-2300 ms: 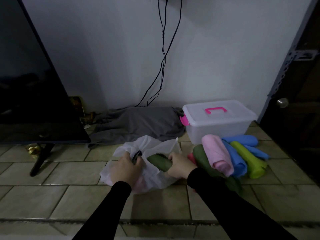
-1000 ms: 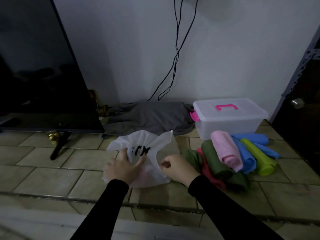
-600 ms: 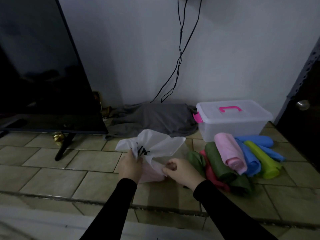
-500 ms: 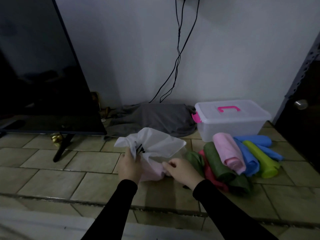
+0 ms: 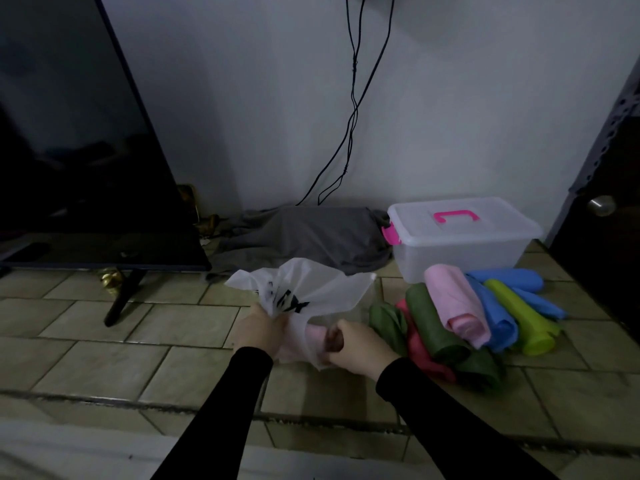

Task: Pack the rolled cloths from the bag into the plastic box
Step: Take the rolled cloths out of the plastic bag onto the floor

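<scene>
The thin white plastic bag with black print (image 5: 304, 289) lies on the tiled floor (image 5: 104, 355), and everything else is easiest placed from it. The left hand (image 5: 261, 329) clenches a bunch of the bag's film at its near left edge, probably to pin the bag so it does not drag along while something is drawn out. The right hand (image 5: 353, 346) is curled at the bag's near right corner, gripping the film there and a dark rounded end that shows in the fist; whether that end belongs to a cloth cannot be told. Between the two hands a pale pink rolled cloth (image 5: 308, 336) shows through the film, not yet out of the bag.

Just right of the bag sits a loose pile of rolled cloths (image 5: 460, 320): dark green, red, pink, blue and lime green, laid side by side, seemingly staged for packing. Behind that pile, to the bag's far right, stands the translucent plastic box with a pink handle (image 5: 460, 237), its lid on, so nothing looks packed yet. Directly behind the bag lies a crumpled grey cloth (image 5: 304, 237), and a dark television screen (image 5: 76, 161) stands to its far left.
</scene>
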Available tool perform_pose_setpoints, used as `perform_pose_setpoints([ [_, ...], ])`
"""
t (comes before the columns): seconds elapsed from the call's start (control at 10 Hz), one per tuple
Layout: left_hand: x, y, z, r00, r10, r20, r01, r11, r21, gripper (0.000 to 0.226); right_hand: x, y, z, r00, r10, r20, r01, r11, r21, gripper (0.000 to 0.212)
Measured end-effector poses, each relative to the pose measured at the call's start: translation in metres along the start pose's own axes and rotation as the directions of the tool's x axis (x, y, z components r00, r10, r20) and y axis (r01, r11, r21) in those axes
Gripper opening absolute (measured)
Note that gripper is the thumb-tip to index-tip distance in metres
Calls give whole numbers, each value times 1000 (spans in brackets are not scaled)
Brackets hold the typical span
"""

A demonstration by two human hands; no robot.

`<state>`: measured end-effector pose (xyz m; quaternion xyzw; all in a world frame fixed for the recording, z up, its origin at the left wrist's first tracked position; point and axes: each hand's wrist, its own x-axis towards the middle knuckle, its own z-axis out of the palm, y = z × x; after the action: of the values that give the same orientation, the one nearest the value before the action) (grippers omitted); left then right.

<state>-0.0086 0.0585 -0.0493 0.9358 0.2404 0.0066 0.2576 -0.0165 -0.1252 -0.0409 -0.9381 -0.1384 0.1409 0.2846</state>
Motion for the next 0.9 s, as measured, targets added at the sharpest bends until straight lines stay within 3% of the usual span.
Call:
perform_pose_setpoints([
  [0.1,7,-3,3,1000,-9,-15,7,986,-167,29,3,1,2,999,26,-31,-27,999,-47,67],
  [0.2,5,-7,0,994,-104,-35,82,916,-392,28,5,3,6,996,46,-75,-49,998,-35,80],
  [0.3,-3,-7,-3,997,-56,-51,41,966,-256,17,4,3,2,996,26,-80,-20,996,86,72],
  [0.4,-8,2,-6,993,60,-102,-74,988,-133,23,8,-1,-7,992,55,-113,-38,988,147,37],
  [0.5,-13,16,-4,996,47,-72,-59,984,-171,35,13,-3,-5,991,60,-120,-54,997,56,23],
  [0.6,-17,23,6,995,93,-28,-93,996,7,42,11,-8,-5,999,1,-41,0,1000,29,10],
  [0.7,-21,21,8,987,159,-7,-156,976,150,43,13,-10,-5,997,-74,15,72,992,108,6],
  [0.8,-20,13,3,994,91,-57,-94,994,-52,45,19,-3,-2,999,-4,-34,9,990,139,46],
  [0.9,-17,9,2,996,51,-73,-57,995,-83,43,17,-1,-5,992,-41,-121,55,992,116,67],
])
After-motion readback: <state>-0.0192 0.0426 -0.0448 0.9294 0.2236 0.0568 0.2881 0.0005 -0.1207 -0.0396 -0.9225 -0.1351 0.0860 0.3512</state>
